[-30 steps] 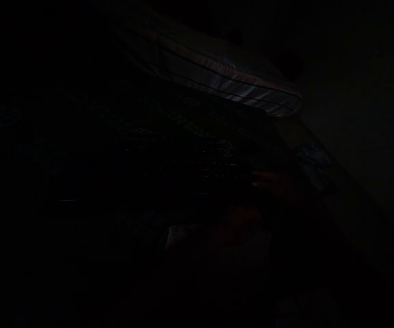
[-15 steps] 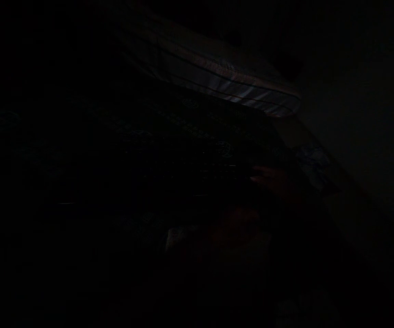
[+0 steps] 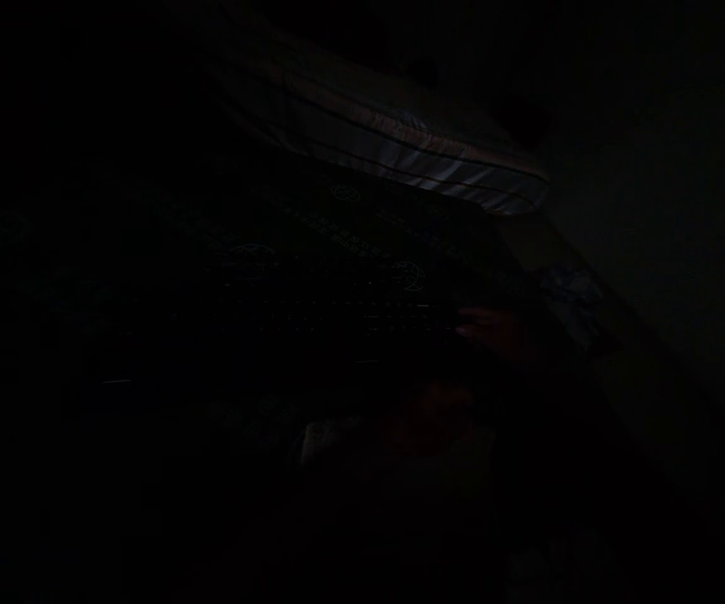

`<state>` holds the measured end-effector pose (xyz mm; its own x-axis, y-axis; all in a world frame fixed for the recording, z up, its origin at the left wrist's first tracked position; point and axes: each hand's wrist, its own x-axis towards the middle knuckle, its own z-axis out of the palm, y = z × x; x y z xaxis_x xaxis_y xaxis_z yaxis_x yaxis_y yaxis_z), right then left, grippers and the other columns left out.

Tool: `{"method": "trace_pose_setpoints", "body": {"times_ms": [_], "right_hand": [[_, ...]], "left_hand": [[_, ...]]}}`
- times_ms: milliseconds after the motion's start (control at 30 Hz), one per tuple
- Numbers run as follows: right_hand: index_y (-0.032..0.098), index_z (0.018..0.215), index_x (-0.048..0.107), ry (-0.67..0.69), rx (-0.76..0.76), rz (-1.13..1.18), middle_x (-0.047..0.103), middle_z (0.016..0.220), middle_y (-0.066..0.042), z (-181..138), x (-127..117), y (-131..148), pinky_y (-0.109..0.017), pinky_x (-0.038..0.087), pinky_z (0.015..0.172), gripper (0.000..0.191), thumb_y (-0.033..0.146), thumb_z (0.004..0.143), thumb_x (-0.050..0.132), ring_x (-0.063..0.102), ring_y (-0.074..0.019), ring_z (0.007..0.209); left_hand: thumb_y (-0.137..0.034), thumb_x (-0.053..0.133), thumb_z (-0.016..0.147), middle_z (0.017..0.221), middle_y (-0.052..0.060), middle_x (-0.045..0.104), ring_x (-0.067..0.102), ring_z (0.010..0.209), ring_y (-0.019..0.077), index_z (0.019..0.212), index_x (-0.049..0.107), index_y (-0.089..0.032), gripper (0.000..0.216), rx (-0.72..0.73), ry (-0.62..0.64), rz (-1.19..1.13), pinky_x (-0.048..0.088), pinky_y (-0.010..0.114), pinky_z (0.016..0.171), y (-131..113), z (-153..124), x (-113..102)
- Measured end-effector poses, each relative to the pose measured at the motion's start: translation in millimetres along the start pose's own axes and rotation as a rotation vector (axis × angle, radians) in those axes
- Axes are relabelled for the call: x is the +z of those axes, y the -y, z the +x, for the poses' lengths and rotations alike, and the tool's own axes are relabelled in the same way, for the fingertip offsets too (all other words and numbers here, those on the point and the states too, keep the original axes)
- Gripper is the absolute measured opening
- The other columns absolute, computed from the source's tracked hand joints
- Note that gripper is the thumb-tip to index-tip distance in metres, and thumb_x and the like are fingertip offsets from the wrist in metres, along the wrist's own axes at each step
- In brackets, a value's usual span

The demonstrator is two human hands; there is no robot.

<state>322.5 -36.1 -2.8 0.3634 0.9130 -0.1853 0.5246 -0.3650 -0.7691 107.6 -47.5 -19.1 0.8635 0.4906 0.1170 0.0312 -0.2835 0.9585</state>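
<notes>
The scene is almost black. My right hand shows faintly at the right end of a dark keyboard, fingers pointing left onto its keys; whether they are spread or curled is lost in the dark. A dim reddish shape lies below the keyboard, possibly my left hand, but I cannot make it out. The keyboard rests on a dark sheet with pale round prints.
A striped pale pillow lies slantwise at the back. A pale wall fills the right side. A small light patch shows below the keyboard. A patterned cloth edge lies right of my hand.
The view has drifted slightly; my right hand stays at the keyboard's right end with barely any shift.
</notes>
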Motion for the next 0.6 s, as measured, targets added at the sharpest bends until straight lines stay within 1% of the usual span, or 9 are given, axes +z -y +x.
{"method": "trace_pose_setpoints", "body": {"times_ms": [167,300,400,533,600], "right_hand": [[0.017,0.104,0.066,0.017,0.014,0.0,0.072,0.079,-0.004,3.7,-0.2,-1.5,-0.025,0.052,0.056,0.041,0.03,0.066,0.072,0.064,-0.0136,0.06],[0.015,0.102,0.067,0.021,0.007,0.005,0.071,0.077,-0.004,5.0,-0.2,-2.5,-0.023,0.051,0.053,0.04,0.03,0.065,0.074,0.063,-0.0129,0.058],[0.014,0.098,0.068,0.008,0.006,-0.007,0.07,0.071,-0.003,5.0,0.3,-1.7,-0.022,0.049,0.051,0.037,0.028,0.064,0.074,0.062,-0.0123,0.055],[0.014,0.098,0.068,-0.012,-0.005,-0.018,0.071,0.072,-0.003,4.4,1.6,-0.9,-0.023,0.05,0.052,0.036,0.027,0.065,0.073,0.062,-0.0121,0.055],[0.014,0.097,0.068,-0.038,-0.017,-0.033,0.07,0.068,-0.003,3.5,2.5,-1.4,-0.023,0.049,0.051,0.033,0.029,0.067,0.071,0.062,-0.0123,0.054]], "left_hand": [[-0.035,0.053,0.089,0.104,0.007,0.06,0.06,0.089,0.0164,0.107,0.057,-0.013,0.028,0.006,0.007,-0.001,0.052,0.035,0.078,1.8,-0.4,1.1],[-0.035,0.053,0.089,0.104,0.007,0.06,0.06,0.089,0.0164,0.107,0.057,-0.013,0.028,0.022,-0.004,-0.001,0.052,0.035,0.078,2.9,-1.8,1.2],[-0.035,0.053,0.089,0.104,0.006,0.06,0.06,0.089,0.0162,0.107,0.057,-0.013,0.028,0.029,-0.001,0.002,0.052,0.035,0.077,3.8,-1.4,0.9],[-0.034,0.053,0.089,0.104,0.007,0.06,0.06,0.089,0.016,0.107,0.057,-0.013,0.028,0.039,0.01,0.008,0.052,0.035,0.077,4.9,0.6,0.7],[-0.034,0.052,0.089,0.104,0.007,0.06,0.06,0.089,0.016,0.107,0.057,-0.013,0.028,0.044,0.01,0.011,0.052,0.035,0.077,5.5,1.0,0.9]]}}
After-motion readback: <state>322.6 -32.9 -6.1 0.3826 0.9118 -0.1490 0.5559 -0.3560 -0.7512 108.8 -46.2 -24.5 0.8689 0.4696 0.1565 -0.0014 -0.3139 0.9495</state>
